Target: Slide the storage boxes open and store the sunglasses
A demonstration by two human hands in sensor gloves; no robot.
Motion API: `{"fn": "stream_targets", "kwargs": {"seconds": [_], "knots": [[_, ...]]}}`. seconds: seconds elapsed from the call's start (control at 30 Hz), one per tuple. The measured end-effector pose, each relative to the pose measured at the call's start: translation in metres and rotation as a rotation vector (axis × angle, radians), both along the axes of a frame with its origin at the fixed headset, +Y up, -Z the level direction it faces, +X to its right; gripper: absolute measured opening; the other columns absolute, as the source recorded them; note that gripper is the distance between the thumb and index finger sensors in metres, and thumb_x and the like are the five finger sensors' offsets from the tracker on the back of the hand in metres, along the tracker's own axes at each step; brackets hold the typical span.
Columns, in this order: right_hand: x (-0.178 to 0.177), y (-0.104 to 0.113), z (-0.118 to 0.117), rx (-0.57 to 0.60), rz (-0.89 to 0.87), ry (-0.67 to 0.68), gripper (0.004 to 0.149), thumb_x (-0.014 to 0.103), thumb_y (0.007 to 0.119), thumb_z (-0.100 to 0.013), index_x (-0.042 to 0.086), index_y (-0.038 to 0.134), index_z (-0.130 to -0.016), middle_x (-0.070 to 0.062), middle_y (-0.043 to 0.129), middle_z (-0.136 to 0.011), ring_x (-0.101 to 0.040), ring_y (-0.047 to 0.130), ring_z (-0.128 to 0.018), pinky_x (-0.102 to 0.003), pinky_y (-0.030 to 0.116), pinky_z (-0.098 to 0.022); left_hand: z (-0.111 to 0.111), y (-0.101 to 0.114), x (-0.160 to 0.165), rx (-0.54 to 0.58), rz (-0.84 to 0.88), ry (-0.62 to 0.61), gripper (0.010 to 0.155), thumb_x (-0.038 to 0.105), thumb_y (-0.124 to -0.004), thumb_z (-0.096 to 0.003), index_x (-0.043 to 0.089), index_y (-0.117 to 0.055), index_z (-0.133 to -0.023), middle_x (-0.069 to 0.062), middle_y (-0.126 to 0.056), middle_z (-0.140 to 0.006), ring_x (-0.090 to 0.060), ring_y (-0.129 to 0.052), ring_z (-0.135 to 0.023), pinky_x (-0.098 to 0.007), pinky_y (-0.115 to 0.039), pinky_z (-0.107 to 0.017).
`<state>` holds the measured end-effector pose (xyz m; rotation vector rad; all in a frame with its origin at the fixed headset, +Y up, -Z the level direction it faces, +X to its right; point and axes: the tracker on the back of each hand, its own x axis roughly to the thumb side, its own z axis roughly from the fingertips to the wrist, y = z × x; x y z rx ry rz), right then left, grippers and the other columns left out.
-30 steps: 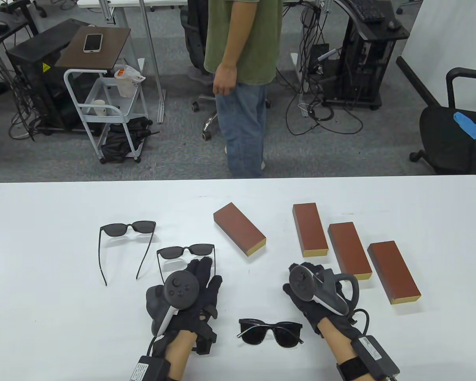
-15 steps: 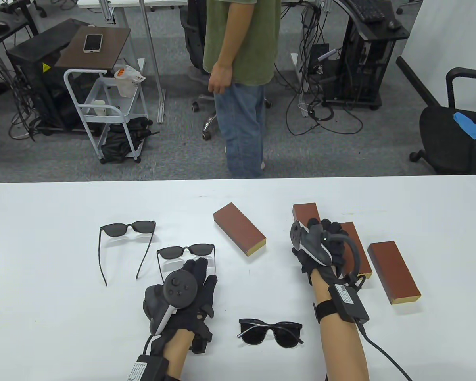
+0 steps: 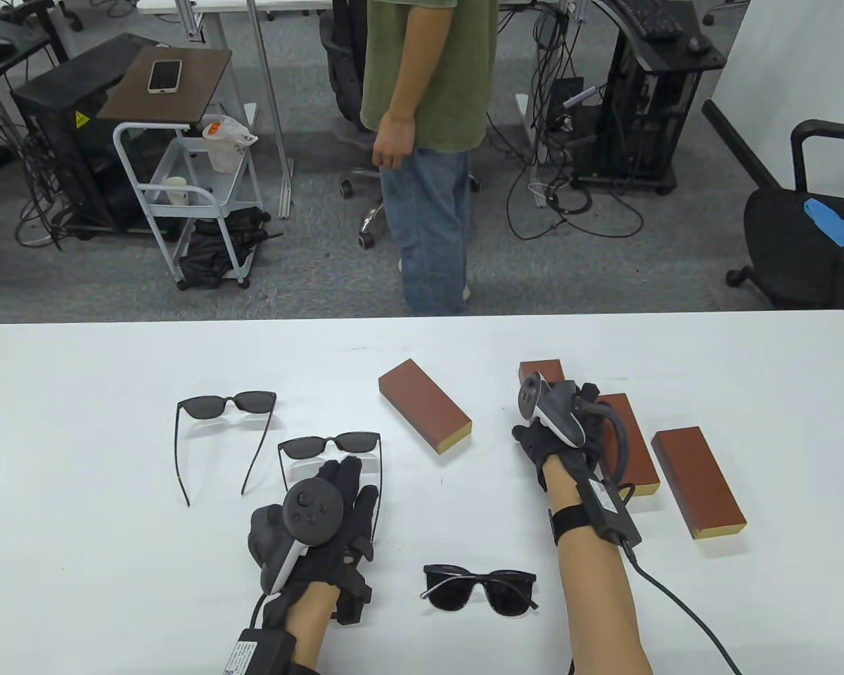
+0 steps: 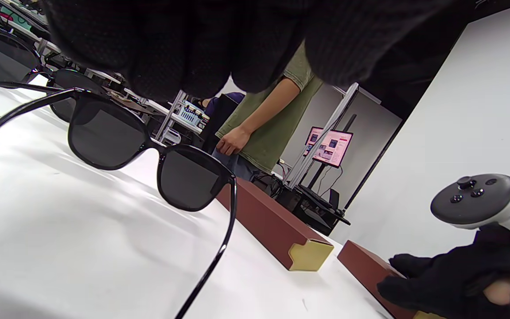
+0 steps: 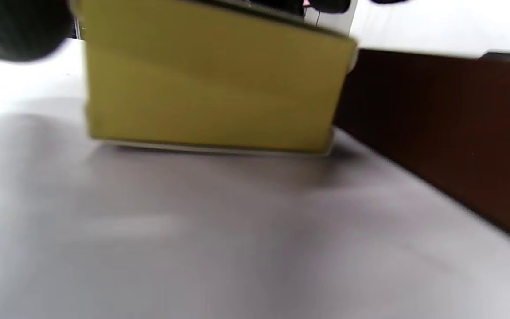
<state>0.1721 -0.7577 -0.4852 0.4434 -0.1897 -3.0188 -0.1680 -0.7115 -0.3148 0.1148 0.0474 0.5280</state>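
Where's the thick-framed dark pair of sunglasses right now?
In the table view, the thick-framed sunglasses lie folded near the table's front edge, centre, between the left hand and the right forearm, touched by neither.

My left hand (image 3: 323, 517) lies flat, palm down, fingers stretched forward and slightly spread. My right arm reaches further ahead, and my right hand (image 3: 559, 429) is turned thumb-side up, its fingers curled downward out of sight.
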Motion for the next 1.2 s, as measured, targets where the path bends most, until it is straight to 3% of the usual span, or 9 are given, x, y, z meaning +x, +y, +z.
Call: {"fn": "stream_targets", "kwargs": {"seconds": [0.2,0.3,0.43,0.57,0.73,0.83,1.2], "knots": [[-0.006,0.004,0.003,0.027,-0.058,0.069,0.082,0.056,0.087,-0.025,0.029,0.051,-0.094,-0.008,0.050,-0.107,-0.036,0.043,-0.100,-0.053,0.043,-0.075,-0.001,0.000,-0.004,-0.003,0.006,0.017,0.059,0.049,-0.077,-0.0460,0.023,-0.077,-0.099,-0.010,-0.077,-0.104,-0.039,-0.081,-0.090,-0.057,-0.071,-0.061],[-0.009,0.005,0.003,0.011,-0.075,0.077,0.083,0.051,0.090,-0.026,0.026,0.050,-0.095,-0.017,0.049,-0.105,-0.043,0.045,-0.097,-0.056,0.043,-0.074,0.000,0.000,-0.005,0.008,0.007,0.022,0.059,0.049,-0.077,-0.0459,0.022,-0.078,-0.099,-0.010,-0.077,-0.104,-0.039,-0.081,-0.090,-0.057,-0.071,-0.061],[-0.011,0.002,0.001,-0.049,-0.028,0.044,0.092,0.054,0.090,-0.023,0.024,0.045,-0.097,-0.021,0.053,-0.102,-0.046,0.050,-0.094,-0.060,0.046,-0.071,0.001,0.002,-0.005,0.022,0.007,0.028,0.059,0.049,-0.077,-0.0459,0.023,-0.078,-0.098,-0.010,-0.078,-0.104,-0.039,-0.082,-0.089,-0.057,-0.071,-0.061],[-0.012,0.002,-0.001,-0.024,-0.010,0.041,0.091,0.054,0.090,-0.024,0.023,0.045,-0.096,-0.021,0.056,-0.099,-0.045,0.055,-0.091,-0.060,0.049,-0.070,0.001,0.002,-0.006,0.029,0.011,0.028,0.058,0.048,-0.077,-0.0459,0.023,-0.079,-0.098,-0.010,-0.078,-0.103,-0.039,-0.082,-0.089,-0.057,-0.072,-0.060],[-0.007,0.008,0.005,0.056,-0.108,0.021,0.087,0.053,0.090,-0.025,0.021,0.048,-0.095,-0.022,0.059,-0.096,-0.044,0.063,-0.087,-0.059,0.056,-0.067,0.001,0.002,-0.006,0.036,0.017,0.022,0.058,0.048,-0.077,-0.0459,0.024,-0.079,-0.098,-0.009,-0.079,-0.103,-0.038,-0.083,-0.088,-0.057,-0.072,-0.060],[-0.003,0.019,0.012,0.178,-0.138,0.015,0.084,0.051,0.091,-0.025,0.019,0.053,-0.093,-0.025,0.059,-0.094,-0.045,0.072,-0.082,-0.059,0.065,-0.063,0.002,0.003,-0.003,0.044,0.015,0.005,0.058,0.048,-0.078,-0.0458,0.024,-0.079,-0.098,-0.009,-0.079,-0.103,-0.038,-0.083,-0.088,-0.057,-0.072,-0.059],[0.013,0.084,0.055,0.263,-0.220,0.208,0.082,0.048,0.092,-0.025,0.021,0.053,-0.093,-0.021,0.056,-0.097,-0.042,0.067,-0.087,-0.056,0.061,-0.066,0.005,0.008,0.013,0.098,-0.024,-0.145,0.068,0.059,-0.081,-0.0413,0.028,-0.074,-0.102,-0.007,-0.077,-0.105,-0.036,-0.081,-0.089,-0.056,-0.072,-0.060]]}}
